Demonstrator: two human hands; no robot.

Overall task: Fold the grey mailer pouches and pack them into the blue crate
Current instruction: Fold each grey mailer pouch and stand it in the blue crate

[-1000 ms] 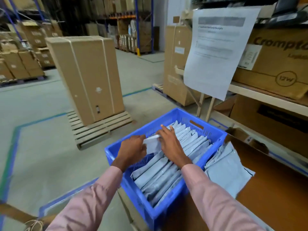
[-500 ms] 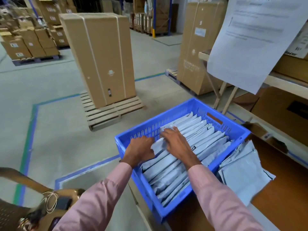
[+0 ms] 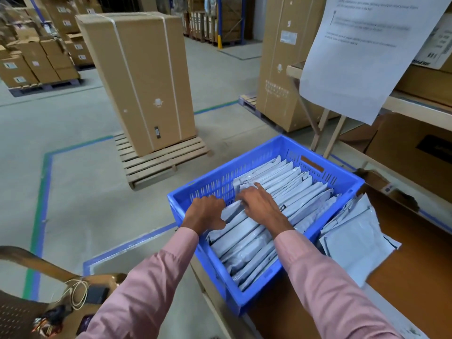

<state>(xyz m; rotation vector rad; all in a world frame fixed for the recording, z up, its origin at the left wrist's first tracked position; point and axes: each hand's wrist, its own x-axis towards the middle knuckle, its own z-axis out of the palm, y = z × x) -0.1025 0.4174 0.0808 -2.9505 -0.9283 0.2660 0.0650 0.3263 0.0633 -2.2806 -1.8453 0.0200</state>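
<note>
No legible text: printed lines on hanging paper sheet (image 3: 362,57) and carton labels (image 3: 288,36) seemingly too blurred.

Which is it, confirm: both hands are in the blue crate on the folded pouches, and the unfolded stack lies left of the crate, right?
Wrong side. The head view shows the unfolded stack right of the blue crate. Left hand and right hand are on the folded pouches inside.
</note>
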